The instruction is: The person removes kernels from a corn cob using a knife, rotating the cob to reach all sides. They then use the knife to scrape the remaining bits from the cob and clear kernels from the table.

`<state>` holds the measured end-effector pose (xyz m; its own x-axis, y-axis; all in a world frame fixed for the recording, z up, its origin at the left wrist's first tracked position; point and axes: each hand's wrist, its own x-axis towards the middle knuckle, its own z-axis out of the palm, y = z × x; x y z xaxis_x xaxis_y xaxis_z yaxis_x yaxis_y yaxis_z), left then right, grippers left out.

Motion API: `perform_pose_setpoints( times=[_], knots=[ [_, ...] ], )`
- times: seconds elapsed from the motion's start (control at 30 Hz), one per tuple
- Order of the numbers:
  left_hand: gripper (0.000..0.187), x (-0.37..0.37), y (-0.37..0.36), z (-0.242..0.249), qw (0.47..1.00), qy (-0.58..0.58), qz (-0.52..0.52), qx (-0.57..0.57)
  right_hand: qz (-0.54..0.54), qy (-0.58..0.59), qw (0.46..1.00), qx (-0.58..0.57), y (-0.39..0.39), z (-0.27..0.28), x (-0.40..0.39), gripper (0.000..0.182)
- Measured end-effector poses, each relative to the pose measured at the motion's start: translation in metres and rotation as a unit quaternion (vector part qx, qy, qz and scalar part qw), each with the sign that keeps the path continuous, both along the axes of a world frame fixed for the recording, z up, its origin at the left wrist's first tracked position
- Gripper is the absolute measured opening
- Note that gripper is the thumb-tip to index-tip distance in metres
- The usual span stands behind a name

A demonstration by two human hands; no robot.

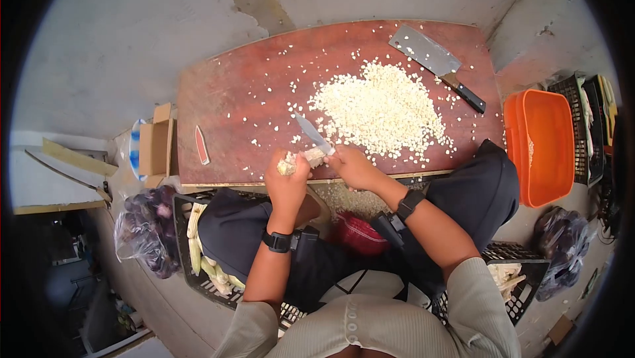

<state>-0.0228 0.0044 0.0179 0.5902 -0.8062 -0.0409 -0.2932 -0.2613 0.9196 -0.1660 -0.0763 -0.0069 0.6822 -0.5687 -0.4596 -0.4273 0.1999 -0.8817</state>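
My left hand (288, 174) is closed around a pale corn cob (314, 156), held just over the near edge of the table. The cob looks mostly stripped, with some kernels at its left end. In my right hand (357, 167) is a small knife (311, 131), its blade pointing up and left across the cob; the handle is mostly covered by my fingers. Beyond both hands a wide pile of loose corn kernels (383, 110) lies on the reddish-brown table (225, 93), with stray kernels scattered around it.
A cleaver (426, 52) lies at the far right of the table. On the left lies a red, white-edged pointed piece (202, 145), beside a cardboard box (156, 146). An orange tub (555, 126) stands right. Black crates flank my legs, the left one holding corn ears (215, 273).
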Motion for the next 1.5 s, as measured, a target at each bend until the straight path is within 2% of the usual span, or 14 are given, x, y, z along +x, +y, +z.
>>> perform_pose_setpoints(
  times=[0.03, 0.07, 0.13, 0.23, 0.43, 0.53, 0.7, 0.8, 1.2, 1.23, 1.37, 1.43, 1.5],
  knots=[
    [0.019, 0.002, 0.000, 0.000, 1.000, 0.005, 0.003, -0.003, -0.028, 0.011, 0.999, 0.026, 0.002, 0.004, -0.002, 0.027],
    [0.019, 0.003, 0.001, 0.000, 1.000, 0.013, 0.008, -0.003, -0.053, 0.031, 0.994, -0.092, 0.007, -0.005, -0.005, 0.027],
    [0.018, 0.003, 0.005, -0.001, 1.000, 0.017, 0.014, -0.005, -0.097, 0.072, 0.940, -0.321, 0.020, -0.029, -0.010, 0.027],
    [0.019, 0.002, 0.008, -0.001, 1.000, 0.012, 0.023, -0.004, -0.075, 0.106, 0.903, -0.410, 0.035, -0.021, -0.022, 0.026],
    [0.030, 0.003, 0.007, -0.003, 0.999, -0.011, 0.044, 0.009, 0.008, 0.169, 0.873, -0.457, 0.060, -0.007, -0.029, 0.022],
    [0.040, 0.005, 0.006, -0.015, 0.998, -0.033, 0.046, 0.029, 0.022, 0.201, 0.852, -0.482, 0.066, -0.014, -0.029, 0.007],
    [0.042, 0.000, 0.000, -0.008, 0.994, 0.022, 0.041, 0.096, 0.034, 0.240, 0.847, -0.474, 0.069, -0.015, -0.028, 0.009],
    [0.040, 0.000, -0.001, -0.016, 0.991, -0.091, 0.022, 0.099, 0.030, 0.238, 0.855, -0.460, 0.066, -0.015, -0.026, 0.009],
    [0.028, -0.002, -0.005, -0.001, 0.995, -0.032, -0.021, 0.095, 0.049, 0.269, 0.879, -0.390, 0.043, -0.016, 0.009, 0.011],
    [0.026, -0.004, -0.005, -0.002, 0.992, -0.067, -0.022, 0.106, 0.044, 0.270, 0.883, -0.381, 0.041, -0.017, 0.013, 0.012],
    [0.023, -0.002, -0.001, -0.013, 0.998, -0.017, -0.024, 0.050, 0.026, 0.238, 0.922, -0.303, 0.017, -0.030, 0.028, 0.019],
    [0.021, 0.000, 0.003, -0.011, 0.999, 0.005, -0.020, 0.034, 0.052, 0.246, 0.915, -0.314, 0.015, -0.032, 0.027, 0.020],
    [0.021, 0.006, 0.003, -0.003, 0.993, 0.103, 0.013, 0.056, 0.065, 0.238, 0.917, -0.314, 0.011, -0.032, 0.022, 0.022]
  ],
)
